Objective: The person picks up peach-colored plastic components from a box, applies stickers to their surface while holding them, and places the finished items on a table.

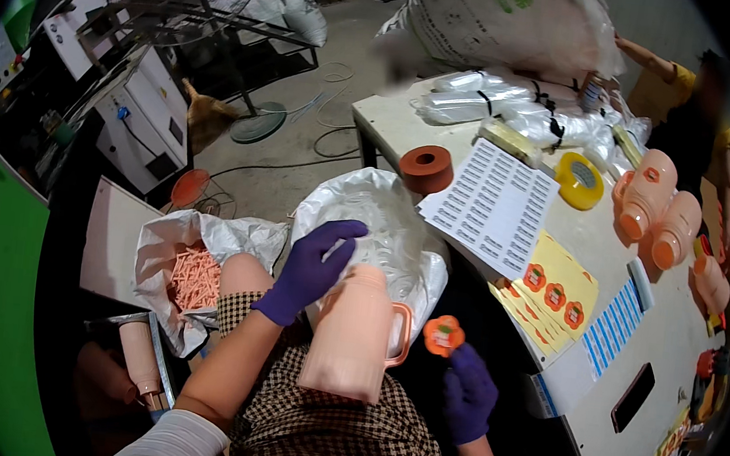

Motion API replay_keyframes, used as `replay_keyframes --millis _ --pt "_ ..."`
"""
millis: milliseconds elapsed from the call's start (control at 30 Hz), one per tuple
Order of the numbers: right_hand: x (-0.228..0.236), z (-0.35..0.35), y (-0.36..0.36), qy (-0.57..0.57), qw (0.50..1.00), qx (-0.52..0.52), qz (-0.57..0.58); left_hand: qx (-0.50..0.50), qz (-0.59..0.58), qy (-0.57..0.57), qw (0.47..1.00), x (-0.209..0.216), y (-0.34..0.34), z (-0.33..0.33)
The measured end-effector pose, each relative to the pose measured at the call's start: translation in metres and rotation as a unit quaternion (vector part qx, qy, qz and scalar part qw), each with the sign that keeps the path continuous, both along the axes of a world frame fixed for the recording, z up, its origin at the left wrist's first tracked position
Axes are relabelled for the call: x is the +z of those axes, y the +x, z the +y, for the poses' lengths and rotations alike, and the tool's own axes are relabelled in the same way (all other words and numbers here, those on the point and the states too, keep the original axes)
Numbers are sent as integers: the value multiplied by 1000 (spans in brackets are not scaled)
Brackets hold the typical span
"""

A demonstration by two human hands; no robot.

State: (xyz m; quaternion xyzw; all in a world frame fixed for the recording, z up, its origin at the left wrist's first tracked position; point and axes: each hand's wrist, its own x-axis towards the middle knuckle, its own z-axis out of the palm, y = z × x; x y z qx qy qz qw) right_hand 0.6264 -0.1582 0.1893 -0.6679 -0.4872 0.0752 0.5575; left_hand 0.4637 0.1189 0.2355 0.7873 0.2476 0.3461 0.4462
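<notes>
A pale pink jug [347, 341] with a side handle lies across my lap, its narrower neck pointing away from me. My left hand [313, 269], in a purple glove, is at the jug's upper left by the neck. Its fingers are stretched out and apart, not wrapped round the jug. To the right of the handle, my right hand [469, 392], also gloved in purple, pinches an orange flower-shaped sticker [443, 335] between thumb and fingers. The sticker is held apart from the jug. Yellow sheets of matching stickers [583, 293] lie on the table to the right.
On the table [597, 237] are a brown tape roll [426, 169], yellow tape [579, 181], label sheets [492, 207], a phone [632, 397] and finished-looking pink jugs [649, 198]. A white sack [360, 192] stands beyond my knees; another holds pink pieces [195, 278]. A person [700, 128] stands far right.
</notes>
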Motion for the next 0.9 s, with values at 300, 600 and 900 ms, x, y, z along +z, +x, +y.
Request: replay_keyframes --millis 300,600,900 --pt "6 54 -37 -45 984 156 -78 95 -54 -156 982 -51 -45 -13" --pt "11 78 -55 -80 977 142 -139 48 -67 -222 972 -47 -51 -22" --pt "19 70 -67 -200 939 163 -226 19 145 200 969 -79 -34 -48"
